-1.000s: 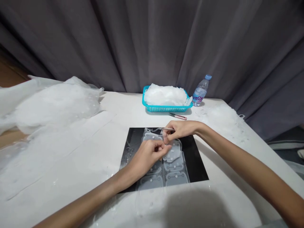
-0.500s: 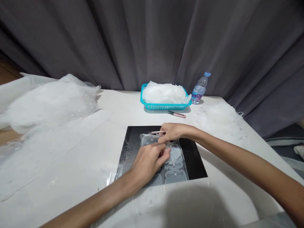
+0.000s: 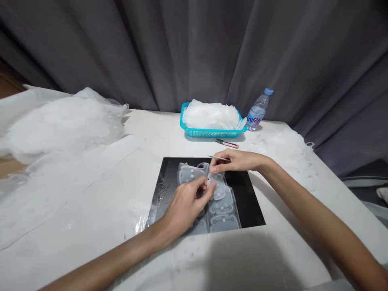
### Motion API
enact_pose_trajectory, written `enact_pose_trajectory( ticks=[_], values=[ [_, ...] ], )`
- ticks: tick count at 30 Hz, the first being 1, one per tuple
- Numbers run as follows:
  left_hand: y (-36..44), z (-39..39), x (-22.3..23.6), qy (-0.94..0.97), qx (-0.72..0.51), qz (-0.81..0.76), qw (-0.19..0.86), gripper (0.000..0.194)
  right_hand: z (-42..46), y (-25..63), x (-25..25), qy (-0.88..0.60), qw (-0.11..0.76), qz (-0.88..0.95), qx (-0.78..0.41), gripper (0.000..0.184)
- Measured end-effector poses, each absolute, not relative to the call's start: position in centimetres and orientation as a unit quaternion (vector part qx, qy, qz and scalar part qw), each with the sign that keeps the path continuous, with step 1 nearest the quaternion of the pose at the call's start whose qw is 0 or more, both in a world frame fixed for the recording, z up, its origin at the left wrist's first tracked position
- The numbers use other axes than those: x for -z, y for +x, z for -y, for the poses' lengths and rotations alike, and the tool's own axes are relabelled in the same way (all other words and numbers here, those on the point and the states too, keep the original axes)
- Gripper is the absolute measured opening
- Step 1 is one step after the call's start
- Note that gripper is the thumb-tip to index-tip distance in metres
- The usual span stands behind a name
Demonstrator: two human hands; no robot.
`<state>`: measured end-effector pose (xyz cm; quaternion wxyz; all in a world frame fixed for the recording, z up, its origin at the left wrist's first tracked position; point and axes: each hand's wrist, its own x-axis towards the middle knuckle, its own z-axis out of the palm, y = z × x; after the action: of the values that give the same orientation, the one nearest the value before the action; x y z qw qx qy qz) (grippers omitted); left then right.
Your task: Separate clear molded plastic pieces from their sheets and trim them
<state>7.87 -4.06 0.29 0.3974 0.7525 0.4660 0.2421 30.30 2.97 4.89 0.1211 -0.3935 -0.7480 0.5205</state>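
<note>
A small translucent rounded plastic piece is held between my two hands over a clear sheet of similar rounded shapes. The sheet lies on a black mat. My left hand pinches the piece's left edge with thumb and finger. From above, the fingertips of my right hand grip its upper edge. That same hand also has a thin, pale, pointed stick tucked between its fingers, tip pointing left.
Behind the mat stands a turquoise basket heaped with white translucent pieces, with pink-handled thread snips in front. A water bottle is beside it. Piles of clear plastic lie left and right on the white table.
The small piece has lifted and come apart from the sheet's upper part. My right hand has shifted slightly right and up, and the stick in it has turned tip-upward.
</note>
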Motion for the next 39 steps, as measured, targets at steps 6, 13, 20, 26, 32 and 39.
enact_pose_trajectory(
  ticks=[6, 13, 20, 26, 32, 39],
  values=[
    [8.1, 3.3, 0.7, 0.621, -0.325, -0.442, 0.559, 0.036, 0.5, 31.9, -2.0, -0.487, 0.296, 0.704, -0.425, 0.033],
    [8.8, 2.8, 0.2, 0.379, -0.403, -0.435, 0.711, 0.038, 4.2, 31.0, -0.4, -0.504, 0.302, 0.663, -0.464, 0.022],
    [8.8, 2.8, -0.5, 0.400, -0.314, -0.415, 0.754, 0.042, 5.3, 30.5, -0.8, -0.490, 0.353, 0.672, -0.429, 0.007],
    [8.7, 2.1, -0.3, 0.405, -0.293, -0.390, 0.773, 0.038, 5.4, 31.4, -1.1, -0.462, 0.300, 0.713, -0.434, 0.017],
    [9.0, 2.3, -0.4, 0.410, -0.296, -0.374, 0.778, 0.034, 5.2, 31.5, -0.9, -0.458, 0.315, 0.695, -0.456, 0.014],
    [8.9, 2.3, -0.5, 0.408, -0.271, -0.398, 0.776, 0.041, 5.8, 31.2, -0.5, -0.480, 0.331, 0.718, -0.381, 0.009]
  ],
)
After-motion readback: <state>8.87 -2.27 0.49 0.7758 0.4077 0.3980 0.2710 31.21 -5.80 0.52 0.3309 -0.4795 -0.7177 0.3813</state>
